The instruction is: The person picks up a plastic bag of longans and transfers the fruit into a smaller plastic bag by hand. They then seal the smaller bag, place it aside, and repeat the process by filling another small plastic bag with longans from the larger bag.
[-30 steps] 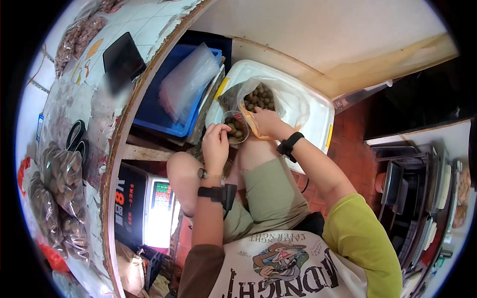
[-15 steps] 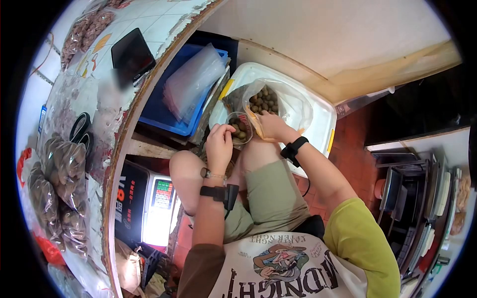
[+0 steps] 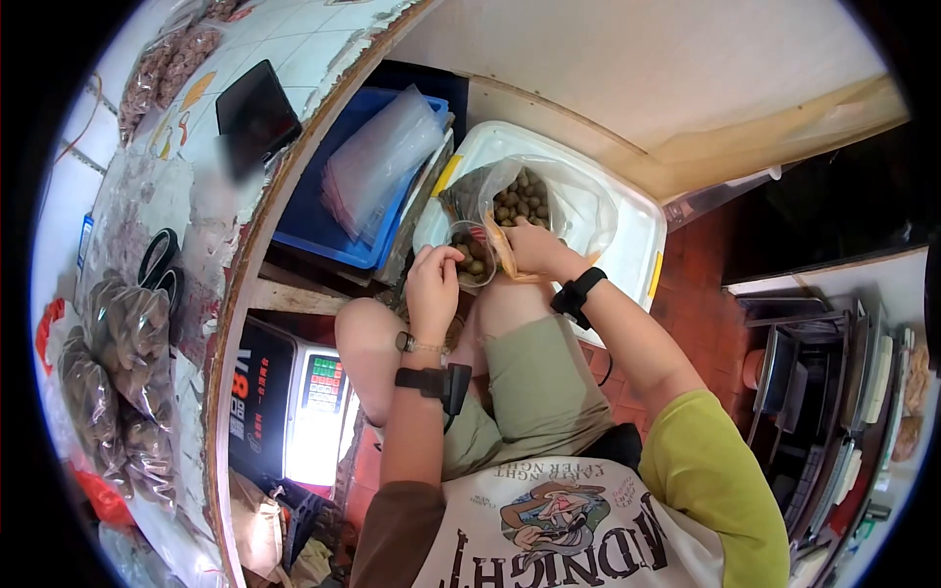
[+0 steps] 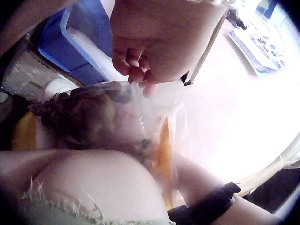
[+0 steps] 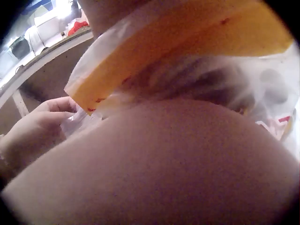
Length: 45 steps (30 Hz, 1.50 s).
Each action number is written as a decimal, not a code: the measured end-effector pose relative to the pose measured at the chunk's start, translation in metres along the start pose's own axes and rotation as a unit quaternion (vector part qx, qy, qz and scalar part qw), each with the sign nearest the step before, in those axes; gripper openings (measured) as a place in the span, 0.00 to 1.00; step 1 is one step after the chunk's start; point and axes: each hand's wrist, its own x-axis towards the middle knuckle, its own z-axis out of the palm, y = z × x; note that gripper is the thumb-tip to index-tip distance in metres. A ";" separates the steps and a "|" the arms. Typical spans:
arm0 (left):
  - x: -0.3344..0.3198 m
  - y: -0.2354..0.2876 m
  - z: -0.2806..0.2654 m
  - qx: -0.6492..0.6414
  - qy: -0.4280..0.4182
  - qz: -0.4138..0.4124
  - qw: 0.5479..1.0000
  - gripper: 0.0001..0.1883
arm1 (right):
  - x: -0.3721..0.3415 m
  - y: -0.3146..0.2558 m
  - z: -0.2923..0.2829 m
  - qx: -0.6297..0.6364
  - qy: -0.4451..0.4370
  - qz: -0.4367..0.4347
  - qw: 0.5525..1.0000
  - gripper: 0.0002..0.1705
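Note:
My left hand (image 3: 431, 291) pinches the upper edge of a small clear plastic bag (image 4: 132, 110), which bulges with brownish-green round nuts or fruits (image 3: 476, 263). To its right a large whitish bag (image 3: 586, 208) with an orange-printed edge gapes open, holding many more of the same brown round pieces (image 3: 521, 198). My right hand (image 3: 539, 253) reaches into the mouth of this large bag; its fingertips are mostly hidden there, and I cannot tell whether they grip any pieces. In the right wrist view the bag's orange band (image 5: 187, 42) covers that hand.
The large bag rests on a white plastic bin (image 3: 627, 240) with yellow handles. At left, a blue tray (image 3: 323, 245) carries flat plastic bags (image 3: 377, 162). A worn counter (image 3: 211, 220) bears a phone (image 3: 257, 118), scissors (image 3: 162, 265) and filled bags (image 3: 123, 343). Below is a lit scale (image 3: 319, 412).
The view shifts slightly, then steadies. My right hand edges a little further into the large bag's mouth. The left hand keeps its hold on the small clear bag.

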 end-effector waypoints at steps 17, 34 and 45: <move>0.000 0.001 -0.003 -0.008 -0.011 -0.019 1.000 0.06 | -0.002 -0.023 -0.015 -0.079 -0.033 0.028 0.996 0.19; -0.003 -0.003 -0.006 -0.011 -0.023 -0.012 1.000 0.06 | -0.019 0.031 -0.033 0.812 -0.004 0.188 0.553 0.10; -0.002 -0.009 -0.002 0.003 -0.023 0.000 1.000 0.06 | -0.047 0.008 -0.058 0.889 0.005 0.160 0.430 0.12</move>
